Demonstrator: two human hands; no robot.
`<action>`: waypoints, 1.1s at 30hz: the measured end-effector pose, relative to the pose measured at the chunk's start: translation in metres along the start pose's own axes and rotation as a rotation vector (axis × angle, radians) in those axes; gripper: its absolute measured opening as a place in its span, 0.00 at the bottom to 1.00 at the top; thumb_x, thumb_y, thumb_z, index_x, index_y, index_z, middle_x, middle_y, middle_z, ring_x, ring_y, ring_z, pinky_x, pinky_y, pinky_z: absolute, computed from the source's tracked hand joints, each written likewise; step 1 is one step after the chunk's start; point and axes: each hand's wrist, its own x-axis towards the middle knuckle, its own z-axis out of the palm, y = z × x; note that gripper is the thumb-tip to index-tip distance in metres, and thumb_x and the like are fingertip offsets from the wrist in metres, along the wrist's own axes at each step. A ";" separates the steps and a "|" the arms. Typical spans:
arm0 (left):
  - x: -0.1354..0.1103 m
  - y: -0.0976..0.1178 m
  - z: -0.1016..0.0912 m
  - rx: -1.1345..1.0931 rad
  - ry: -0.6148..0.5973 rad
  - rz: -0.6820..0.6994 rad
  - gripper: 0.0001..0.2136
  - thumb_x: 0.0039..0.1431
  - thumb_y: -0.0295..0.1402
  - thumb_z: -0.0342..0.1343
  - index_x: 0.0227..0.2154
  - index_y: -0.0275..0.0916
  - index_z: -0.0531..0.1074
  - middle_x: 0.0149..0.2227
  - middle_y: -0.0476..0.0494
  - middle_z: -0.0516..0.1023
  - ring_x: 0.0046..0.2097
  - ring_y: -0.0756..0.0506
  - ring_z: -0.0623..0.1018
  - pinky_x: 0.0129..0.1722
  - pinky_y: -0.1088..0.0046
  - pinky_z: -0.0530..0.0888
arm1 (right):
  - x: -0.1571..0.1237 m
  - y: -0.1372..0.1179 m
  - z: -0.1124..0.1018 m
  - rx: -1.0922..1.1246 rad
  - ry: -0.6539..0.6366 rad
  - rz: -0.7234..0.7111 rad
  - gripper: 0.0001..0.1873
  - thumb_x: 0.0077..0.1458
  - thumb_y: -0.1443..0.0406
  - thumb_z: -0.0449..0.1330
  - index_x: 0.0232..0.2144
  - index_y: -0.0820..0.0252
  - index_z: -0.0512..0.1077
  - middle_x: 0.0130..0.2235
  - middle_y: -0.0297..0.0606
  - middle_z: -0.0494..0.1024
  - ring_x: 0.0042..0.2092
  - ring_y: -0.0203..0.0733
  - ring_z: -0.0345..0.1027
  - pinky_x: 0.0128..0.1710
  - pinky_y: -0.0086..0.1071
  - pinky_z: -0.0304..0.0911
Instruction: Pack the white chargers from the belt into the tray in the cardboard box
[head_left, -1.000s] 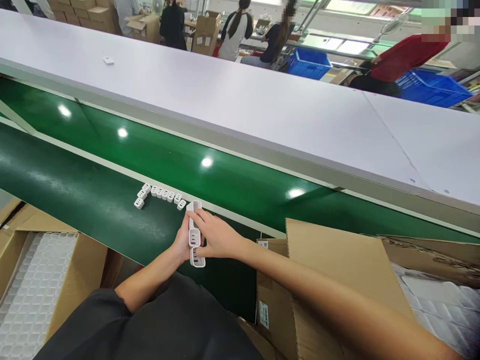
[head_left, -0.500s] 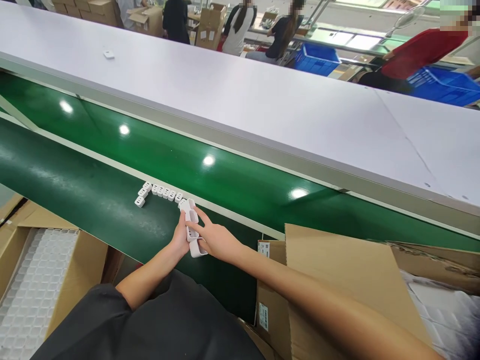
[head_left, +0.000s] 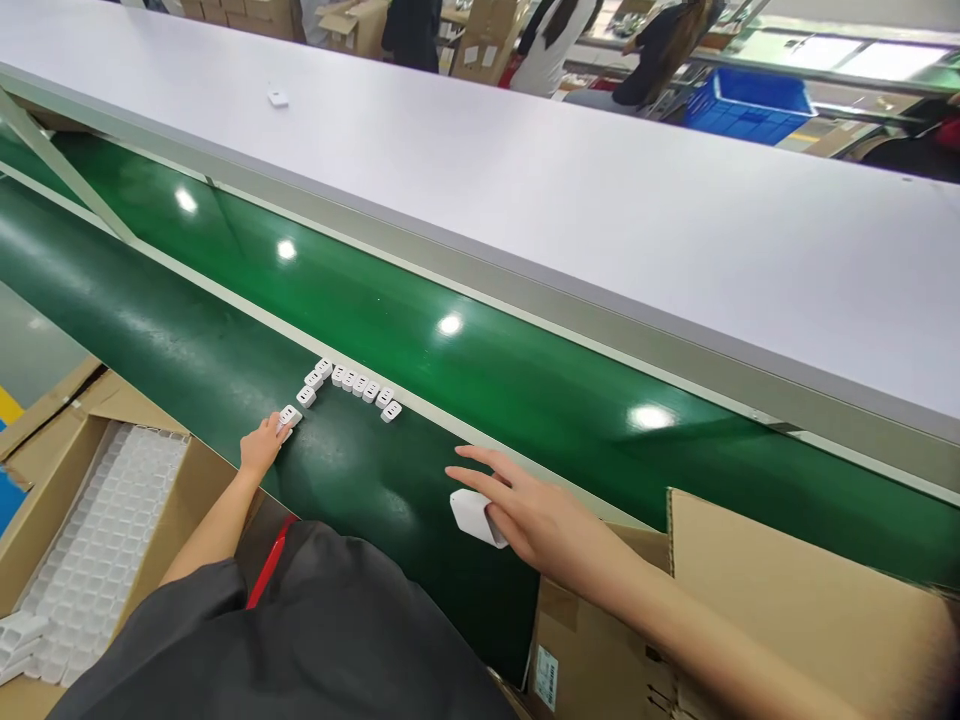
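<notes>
A row of several small white chargers point(head_left: 360, 386) lies on the green conveyor belt point(head_left: 225, 360) beside a metal divider rail. My left hand point(head_left: 262, 447) reaches to the left end of that row, its fingers curled on the nearest white charger point(head_left: 288, 416). My right hand point(head_left: 529, 510) hovers low over the belt near its front edge, index finger stretched out, the other fingers holding a white charger block point(head_left: 472, 515) against the palm.
A cardboard box with a white cell tray point(head_left: 97, 540) stands at the lower left. Another cardboard box point(head_left: 750, 600) stands at the lower right. A long white table point(head_left: 525, 180) runs behind the belt, with one small white part point(head_left: 278, 97) on it. Other people work beyond it.
My hands, together on a stack of white chargers a second ago, have parted. The left hand went left to the row's end; the right went right with a white block.
</notes>
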 end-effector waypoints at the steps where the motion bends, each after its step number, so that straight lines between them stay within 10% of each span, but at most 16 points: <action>1: 0.006 -0.002 0.001 0.049 0.006 0.021 0.17 0.64 0.43 0.53 0.51 0.40 0.69 0.47 0.36 0.75 0.46 0.36 0.75 0.39 0.70 0.65 | -0.001 0.002 0.000 0.009 -0.003 0.009 0.28 0.59 0.74 0.45 0.58 0.56 0.69 0.63 0.47 0.67 0.37 0.40 0.78 0.33 0.36 0.75; 8: 0.024 0.010 0.010 0.163 0.056 0.167 0.21 0.66 0.44 0.50 0.55 0.36 0.67 0.50 0.29 0.72 0.55 0.31 0.68 0.47 0.61 0.68 | 0.012 0.004 0.009 -0.003 -0.142 0.024 0.24 0.58 0.76 0.48 0.49 0.56 0.75 0.51 0.41 0.78 0.44 0.45 0.78 0.38 0.37 0.75; 15: -0.012 0.053 0.000 -0.111 0.075 0.378 0.29 0.66 0.45 0.48 0.63 0.30 0.58 0.63 0.21 0.61 0.68 0.28 0.54 0.63 0.47 0.58 | 0.018 0.007 0.005 0.111 -0.111 0.032 0.19 0.61 0.75 0.49 0.44 0.59 0.76 0.47 0.42 0.79 0.39 0.43 0.77 0.39 0.36 0.72; 20: -0.090 0.129 0.024 -0.457 -0.377 0.737 0.32 0.64 0.58 0.44 0.64 0.43 0.61 0.54 0.37 0.75 0.50 0.42 0.77 0.47 0.67 0.74 | 0.025 0.001 0.004 0.339 -0.002 -0.029 0.17 0.63 0.72 0.47 0.46 0.58 0.73 0.48 0.43 0.77 0.44 0.43 0.75 0.45 0.37 0.71; 22: -0.118 0.153 0.034 -0.796 -0.742 0.744 0.35 0.63 0.60 0.45 0.64 0.40 0.61 0.50 0.35 0.77 0.45 0.43 0.79 0.40 0.69 0.74 | 0.027 -0.004 0.004 0.402 0.018 -0.043 0.16 0.63 0.71 0.48 0.45 0.57 0.72 0.47 0.42 0.77 0.45 0.43 0.74 0.45 0.37 0.70; 24: -0.132 0.166 0.041 -0.927 -0.858 0.676 0.36 0.61 0.61 0.48 0.60 0.36 0.67 0.47 0.34 0.79 0.42 0.43 0.80 0.38 0.70 0.74 | 0.026 -0.006 0.004 0.427 0.015 -0.033 0.14 0.64 0.69 0.49 0.46 0.56 0.72 0.46 0.42 0.77 0.44 0.43 0.74 0.44 0.37 0.71; 33: -0.032 0.135 0.040 -0.298 -0.284 0.524 0.17 0.56 0.38 0.59 0.47 0.36 0.75 0.49 0.33 0.77 0.55 0.34 0.71 0.56 0.58 0.65 | -0.014 0.005 -0.039 0.289 0.235 0.071 0.13 0.64 0.69 0.48 0.40 0.56 0.72 0.40 0.38 0.80 0.38 0.40 0.76 0.35 0.32 0.70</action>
